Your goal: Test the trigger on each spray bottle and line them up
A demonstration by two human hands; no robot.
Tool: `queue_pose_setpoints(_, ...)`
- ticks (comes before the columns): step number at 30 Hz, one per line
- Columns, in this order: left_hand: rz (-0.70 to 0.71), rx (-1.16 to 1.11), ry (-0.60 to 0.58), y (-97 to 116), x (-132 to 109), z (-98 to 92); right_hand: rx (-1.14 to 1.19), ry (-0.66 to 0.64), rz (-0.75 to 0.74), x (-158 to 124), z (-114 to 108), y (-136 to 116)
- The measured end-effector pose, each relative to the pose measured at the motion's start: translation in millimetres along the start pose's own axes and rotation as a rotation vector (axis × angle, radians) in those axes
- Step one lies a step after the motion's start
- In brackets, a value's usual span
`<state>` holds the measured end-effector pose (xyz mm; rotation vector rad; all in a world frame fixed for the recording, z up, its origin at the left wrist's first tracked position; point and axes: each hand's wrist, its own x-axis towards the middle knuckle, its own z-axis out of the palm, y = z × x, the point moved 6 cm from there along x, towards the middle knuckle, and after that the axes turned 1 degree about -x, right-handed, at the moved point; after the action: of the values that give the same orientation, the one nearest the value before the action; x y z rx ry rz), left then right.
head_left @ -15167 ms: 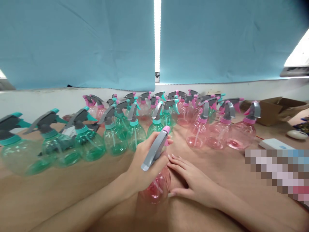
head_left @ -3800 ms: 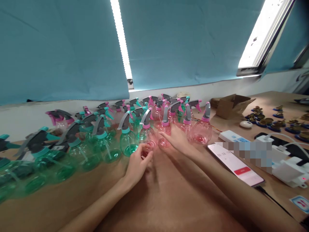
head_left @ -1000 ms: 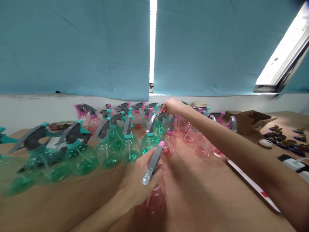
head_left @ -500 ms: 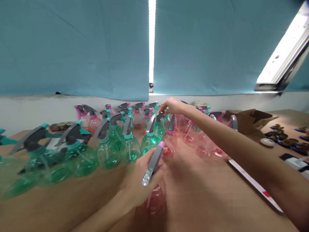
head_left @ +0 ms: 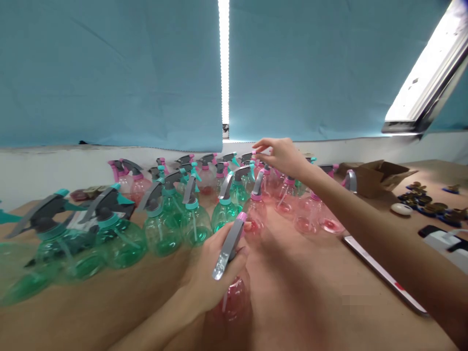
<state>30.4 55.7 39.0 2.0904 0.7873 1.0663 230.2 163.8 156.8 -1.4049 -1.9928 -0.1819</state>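
Observation:
My left hand (head_left: 206, 265) is wrapped round the neck of a clear pink spray bottle (head_left: 236, 300) near the front of the table. The bottle's grey trigger head with a pink nozzle sticks up out of the grip. Farther back, my right hand (head_left: 283, 155) hovers over the rows of bottles, its finger and thumb apart and nothing visible between them. Below it to the left stands a green spray bottle (head_left: 239, 191) with a grey and teal head. Nearer to me are another green bottle (head_left: 224, 210) and a pink bottle (head_left: 256, 214), side by side.
Several green spray bottles (head_left: 120, 241) line the left side of the wooden table (head_left: 292, 302). On the right lie a phone-like flat device (head_left: 383, 275), a white mouse-shaped object (head_left: 401, 209), a cardboard box (head_left: 380, 178) and several gold-and-blue pieces (head_left: 435, 209).
My right hand has come off the green bottle's grey head and moved up and to the right, its fingers opening. My left hand keeps its grip on the pink spray bottle.

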Motion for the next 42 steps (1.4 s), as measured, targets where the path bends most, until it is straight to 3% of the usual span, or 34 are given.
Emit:
queue_pose_setpoints(2,-0.004,-0.004,0.002,0,0,0.2,0.009,0.162,0.076,-33,-11,7)
queue_pose_setpoints(4,-0.007,-0.008,0.003,-1,1,0.4,0.022,0.212,0.166,-67,-7,20)
queue_pose_setpoints(6,-0.01,-0.013,0.001,-3,1,0.7,0.076,0.144,0.26,-97,12,36)
queue_pose_setpoints(8,-0.013,-0.015,-0.001,-4,0,1.1,0.144,-0.012,0.315,-117,42,48)
queue_pose_setpoints(13,-0.009,-0.038,0.01,-5,-1,1.5,0.198,-0.125,0.317,-133,95,52)
queue_pose_setpoints(18,-0.006,-0.053,0.021,-2,-1,1.5,0.241,-0.186,0.311,-131,119,39)
queue_pose_setpoints(25,-0.007,-0.049,0.004,-4,-1,2.1,0.233,-0.207,0.353,-137,128,39)
queue_pose_setpoints(30,-0.021,-0.042,0.0,-4,-2,2.0,0.222,-0.21,0.347,-148,121,36)
queue_pose_setpoints(36,-0.022,-0.004,0.025,-4,-3,1.2,0.045,-0.166,0.348,-190,104,17)
queue_pose_setpoints(39,-0.034,0.01,0.038,-4,-3,0.3,-0.01,-0.161,0.238,-215,104,-1)
queue_pose_setpoints(42,-0.033,0.011,0.025,-2,-2,-0.1,0.029,-0.237,0.137,-233,116,-18)
